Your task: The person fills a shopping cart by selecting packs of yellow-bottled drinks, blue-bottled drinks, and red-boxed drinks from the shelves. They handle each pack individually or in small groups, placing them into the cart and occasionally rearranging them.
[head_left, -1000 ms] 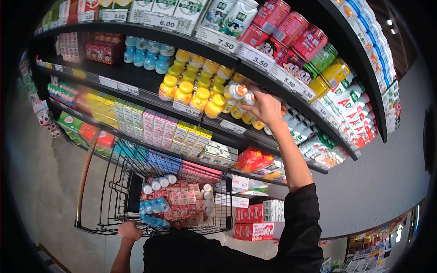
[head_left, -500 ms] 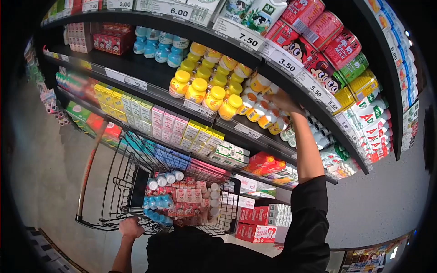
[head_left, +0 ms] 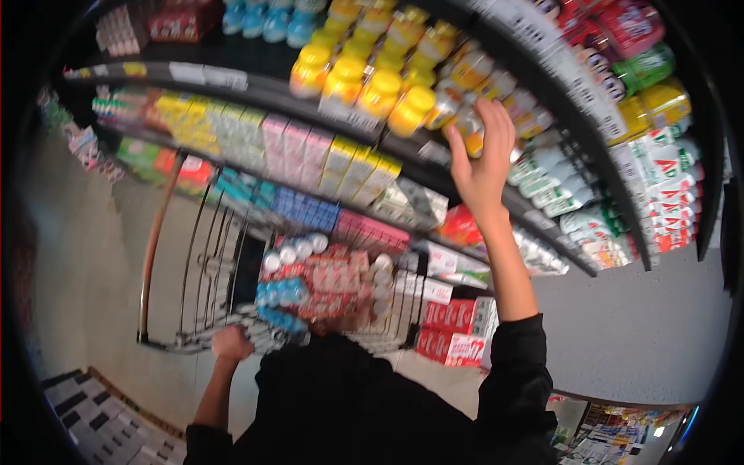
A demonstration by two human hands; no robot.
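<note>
My right hand (head_left: 486, 159) is raised at the shelf edge, thumb and fingers spread apart. Behind the gap between them is a small bottle with an orange-and-white label (head_left: 467, 124), standing in a row of the same kind. Just left of it are yellow-capped bottles (head_left: 380, 93). My left hand (head_left: 231, 342) is closed on the near side rim of a black wire shopping cart (head_left: 203, 267). Inside the cart lie red-and-pink drink packs (head_left: 333, 275), blue bottles (head_left: 280, 293) and white-capped bottles (head_left: 298, 248).
Drink cartons (head_left: 287, 147) line the shelf below the bottles. An upper shelf edge with price tags (head_left: 558, 58) curves over my right arm. Red boxes (head_left: 449, 329) are stacked low beyond the cart. Grey floor (head_left: 93, 256) extends at left.
My right hand has drawn back from deeper among the bottles to the shelf's front, its fingers now in plain view. The view has shifted, while my left hand stays on the cart.
</note>
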